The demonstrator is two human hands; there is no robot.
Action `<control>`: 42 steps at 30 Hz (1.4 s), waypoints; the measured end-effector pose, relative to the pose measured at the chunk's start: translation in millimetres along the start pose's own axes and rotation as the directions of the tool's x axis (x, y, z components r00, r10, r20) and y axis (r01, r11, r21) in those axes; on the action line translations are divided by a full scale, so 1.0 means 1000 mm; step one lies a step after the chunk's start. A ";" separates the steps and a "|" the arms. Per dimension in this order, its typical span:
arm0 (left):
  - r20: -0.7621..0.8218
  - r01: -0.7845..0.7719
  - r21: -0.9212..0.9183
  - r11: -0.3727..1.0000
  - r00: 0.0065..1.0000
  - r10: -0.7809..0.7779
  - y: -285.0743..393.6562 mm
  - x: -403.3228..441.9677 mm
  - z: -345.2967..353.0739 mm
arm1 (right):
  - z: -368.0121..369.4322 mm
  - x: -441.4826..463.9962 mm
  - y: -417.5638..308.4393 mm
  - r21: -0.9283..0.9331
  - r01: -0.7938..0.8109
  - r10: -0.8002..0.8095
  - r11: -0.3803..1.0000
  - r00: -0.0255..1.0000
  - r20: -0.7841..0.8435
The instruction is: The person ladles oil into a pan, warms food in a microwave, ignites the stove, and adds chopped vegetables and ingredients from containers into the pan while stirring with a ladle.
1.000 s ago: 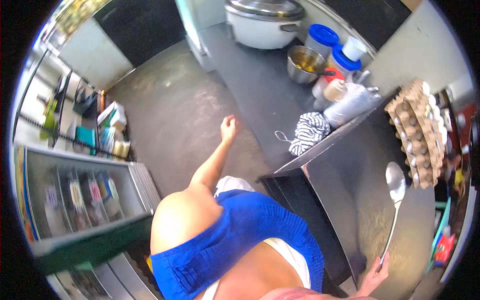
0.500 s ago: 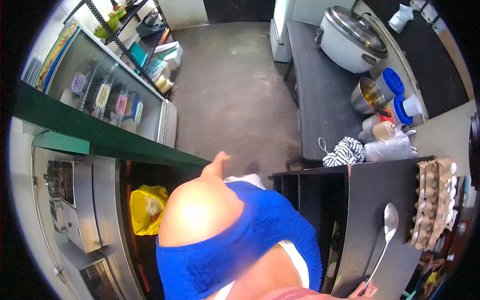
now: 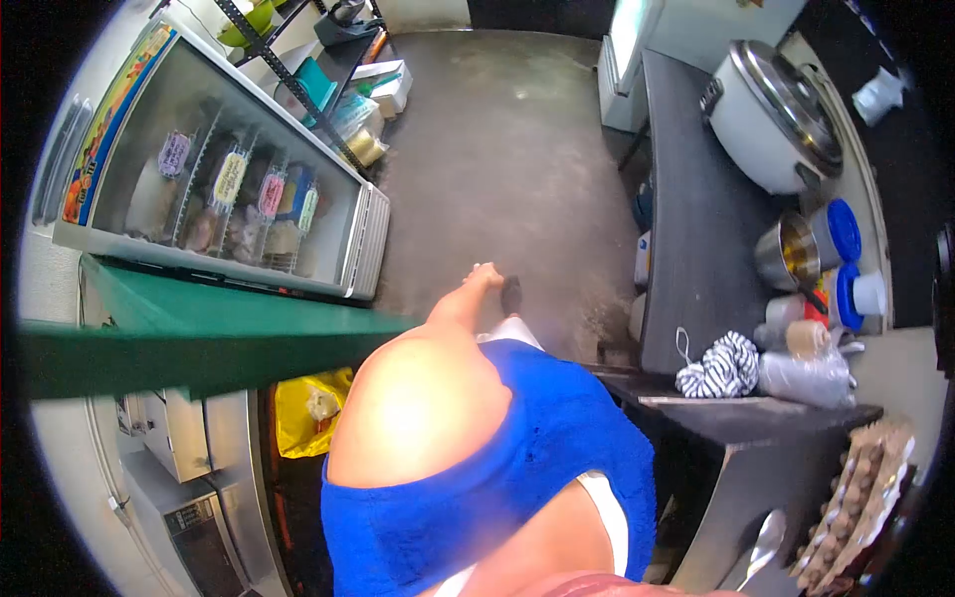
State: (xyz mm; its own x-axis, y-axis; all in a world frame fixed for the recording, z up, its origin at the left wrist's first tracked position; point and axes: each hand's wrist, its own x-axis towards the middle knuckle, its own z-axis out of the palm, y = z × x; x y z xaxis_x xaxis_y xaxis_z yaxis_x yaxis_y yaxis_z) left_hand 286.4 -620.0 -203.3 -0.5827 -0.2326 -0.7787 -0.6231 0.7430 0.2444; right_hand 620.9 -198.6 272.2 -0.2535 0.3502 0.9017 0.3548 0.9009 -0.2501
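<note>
My left hand [image 3: 482, 276] is held out low in front of my body, above the floor. Its fingers look loosely apart, with nothing visible in them. A large metal serving spoon [image 3: 767, 538] shows at the lower right, beside the dark counter. Its handle runs out of the bottom of the view, and my right hand is out of sight there. A stack of egg trays [image 3: 852, 502] stands to the right of the spoon.
A green panel edge [image 3: 249, 313] and a glass-front fridge [image 3: 239, 179] are on my left. The dark table [image 3: 686, 199] on my right bears a rice cooker [image 3: 771, 114], a metal pot [image 3: 788, 251] and a striped cloth [image 3: 718, 366]. Floor [image 3: 497, 149] runs ahead between them.
My left hand has swung farther forward and to the right. The spoon sits lower in view, and my right hand, earlier on its handle, has left the view. Fridge and table appear nearer.
</note>
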 end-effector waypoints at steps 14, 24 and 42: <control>-0.264 -0.001 -0.964 0.264 0.069 -0.962 -0.277 -0.059 -0.338 | 0.331 0.022 -0.272 0.782 -0.449 0.028 0.432 0.873 0.486; -0.051 -0.488 -0.783 0.387 -0.569 -0.821 -0.421 -0.229 -0.448 | 0.437 -0.008 -0.405 0.784 -0.548 -0.461 0.291 0.638 0.617; -0.396 -0.296 -0.794 0.531 -0.413 -0.821 -0.448 -0.297 -0.486 | 0.528 -0.037 -0.450 0.699 -0.623 -0.683 0.351 0.340 0.646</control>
State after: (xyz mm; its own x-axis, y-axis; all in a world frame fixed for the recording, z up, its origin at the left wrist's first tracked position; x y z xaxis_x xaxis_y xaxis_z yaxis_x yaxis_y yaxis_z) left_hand 485.1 -1189.0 199.9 0.5453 -0.7620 0.3493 -0.5725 -0.0342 0.8192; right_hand -4.2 -481.7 165.3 -0.9102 -0.3305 0.2496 -0.3465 0.2777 -0.8960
